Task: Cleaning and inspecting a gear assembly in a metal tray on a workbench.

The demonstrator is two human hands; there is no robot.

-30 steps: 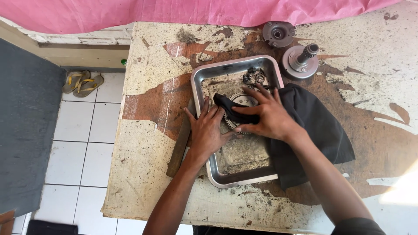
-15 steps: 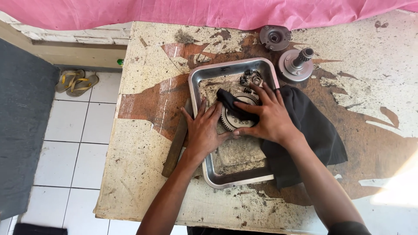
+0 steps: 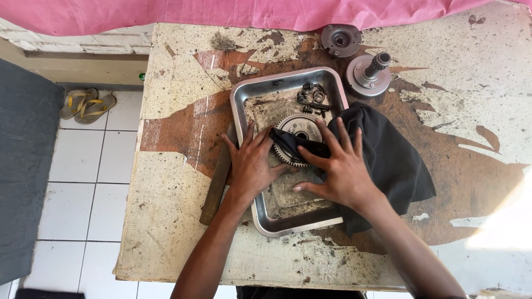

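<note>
No packages, labels or signs showing anywhere here, just greasy parts, so on to the hands. Nearest the camera, two bare forearms come up from the bottom edge over a beat-up bench [image 3: 183,232] with peeling, stained paint. The left hand [image 3: 252,163] lies flat with fingers spread on the left side of a grimy metal tray [image 3: 293,221], thumb out toward the middle; it isn't gripping anything, just pressing down on the tray floor right next to the toothed gear [image 3: 293,145]. The right hand [image 3: 338,169] is also wide open, fingers fanned, and it's pressing a black rag [image 3: 388,160] down onto the right side of that gear. Part of the rag is bunched across the gear, the rest spills over the tray's right rim onto the bench. The two hands are close but not touching, gear between them.

The gear sits about mid-tray, teeth visible along its left and lower edge. A worn wooden-looking bar [image 3: 216,182] lies just left of the tray, beside the left wrist. Farther back in the tray is a little pile of springs and small bits [image 3: 313,98]. Past the tray's far right corner stands a round hub with a splined shaft [image 3: 368,75], and beyond it a smaller round metal part [image 3: 340,40]. A pink cloth [image 3: 249,12] runs along the far edge. Off to the left on the tiled floor is a pair of sandals [image 3: 87,104].
</note>
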